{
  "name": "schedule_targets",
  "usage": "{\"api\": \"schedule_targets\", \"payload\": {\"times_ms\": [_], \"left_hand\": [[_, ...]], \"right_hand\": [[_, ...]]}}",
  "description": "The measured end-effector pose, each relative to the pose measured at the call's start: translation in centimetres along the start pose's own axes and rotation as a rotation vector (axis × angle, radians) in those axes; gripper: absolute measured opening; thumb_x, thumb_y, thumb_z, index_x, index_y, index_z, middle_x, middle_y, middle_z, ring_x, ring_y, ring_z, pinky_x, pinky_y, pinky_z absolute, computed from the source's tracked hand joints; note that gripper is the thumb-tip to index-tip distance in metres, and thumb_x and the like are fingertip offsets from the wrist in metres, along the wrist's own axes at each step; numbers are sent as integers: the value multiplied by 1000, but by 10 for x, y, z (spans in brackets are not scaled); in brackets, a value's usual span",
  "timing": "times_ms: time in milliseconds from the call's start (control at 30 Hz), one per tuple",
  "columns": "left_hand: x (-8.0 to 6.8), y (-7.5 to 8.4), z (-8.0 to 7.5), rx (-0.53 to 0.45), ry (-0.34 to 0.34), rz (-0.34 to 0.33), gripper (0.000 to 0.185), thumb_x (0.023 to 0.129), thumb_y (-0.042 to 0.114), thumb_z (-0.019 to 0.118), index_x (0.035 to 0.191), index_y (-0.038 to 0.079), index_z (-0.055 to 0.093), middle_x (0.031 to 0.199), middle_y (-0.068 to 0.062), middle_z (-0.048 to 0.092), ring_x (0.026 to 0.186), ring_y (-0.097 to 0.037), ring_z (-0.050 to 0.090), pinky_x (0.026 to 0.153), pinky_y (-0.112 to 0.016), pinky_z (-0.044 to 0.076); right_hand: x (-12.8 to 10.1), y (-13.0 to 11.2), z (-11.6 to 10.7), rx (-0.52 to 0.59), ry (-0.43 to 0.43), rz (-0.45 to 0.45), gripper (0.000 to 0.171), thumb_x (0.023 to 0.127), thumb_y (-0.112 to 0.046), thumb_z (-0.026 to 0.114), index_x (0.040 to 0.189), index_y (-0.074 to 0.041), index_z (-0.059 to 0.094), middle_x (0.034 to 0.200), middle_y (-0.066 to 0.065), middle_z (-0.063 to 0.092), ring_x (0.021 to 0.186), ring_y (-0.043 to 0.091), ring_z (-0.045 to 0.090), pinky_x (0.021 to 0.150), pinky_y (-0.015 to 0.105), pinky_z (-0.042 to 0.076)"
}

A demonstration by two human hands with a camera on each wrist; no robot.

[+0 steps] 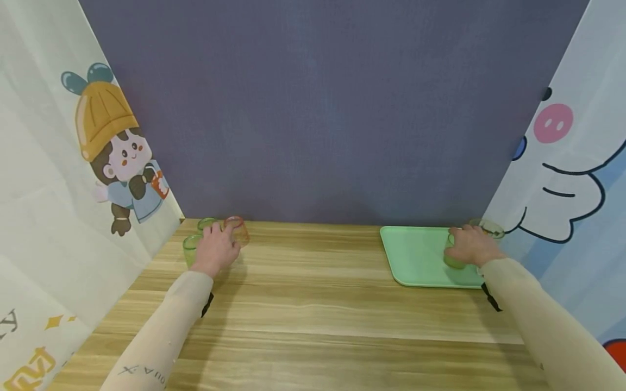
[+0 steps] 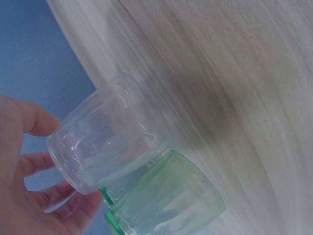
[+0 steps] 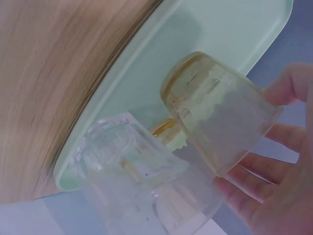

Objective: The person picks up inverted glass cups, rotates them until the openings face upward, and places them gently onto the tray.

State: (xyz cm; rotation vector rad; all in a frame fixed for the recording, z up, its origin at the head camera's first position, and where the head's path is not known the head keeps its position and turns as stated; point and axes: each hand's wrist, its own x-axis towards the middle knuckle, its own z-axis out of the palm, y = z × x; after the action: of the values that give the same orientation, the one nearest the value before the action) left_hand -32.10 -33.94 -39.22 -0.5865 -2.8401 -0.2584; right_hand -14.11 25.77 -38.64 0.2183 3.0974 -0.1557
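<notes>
At the table's far left, my left hand [image 1: 217,251] holds a see-through pink cup [image 1: 241,234] by its rim. In the left wrist view the thumb lies on one side of that rim and the fingertips on the other. Beside it stands a green cup [image 2: 171,196], and a second green cup [image 1: 207,222] is partly hidden behind the hand. On the right, my right hand [image 1: 471,245] grips a yellow-green cup [image 1: 454,260] near the rim, thumb opposite fingers. This cup looks amber in the right wrist view [image 3: 220,112], its base close over the mint-green tray [image 1: 415,258].
Clear glass cups [image 3: 132,156] stand at the tray's right end, near the right hand. Another amber-rimmed cup [image 3: 166,128] shows partly behind them. A dark panel [image 1: 313,119] closes off the table's back edge, with printed curtains [image 1: 577,179] at both sides.
</notes>
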Motion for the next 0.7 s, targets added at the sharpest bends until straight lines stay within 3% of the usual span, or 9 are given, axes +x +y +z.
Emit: {"api": "schedule_targets", "payload": {"times_ms": [700], "left_hand": [[2,3,-2,-19,-35,-1,56,96,23,55,148,5,46,119,-32,48,108,-49,46,72,-57,50]], "right_hand": [[-2,10,-2,-33,2,15,66,91,-25,61,143,13,45,139,47,38,125,67,33,90,75,40]]}}
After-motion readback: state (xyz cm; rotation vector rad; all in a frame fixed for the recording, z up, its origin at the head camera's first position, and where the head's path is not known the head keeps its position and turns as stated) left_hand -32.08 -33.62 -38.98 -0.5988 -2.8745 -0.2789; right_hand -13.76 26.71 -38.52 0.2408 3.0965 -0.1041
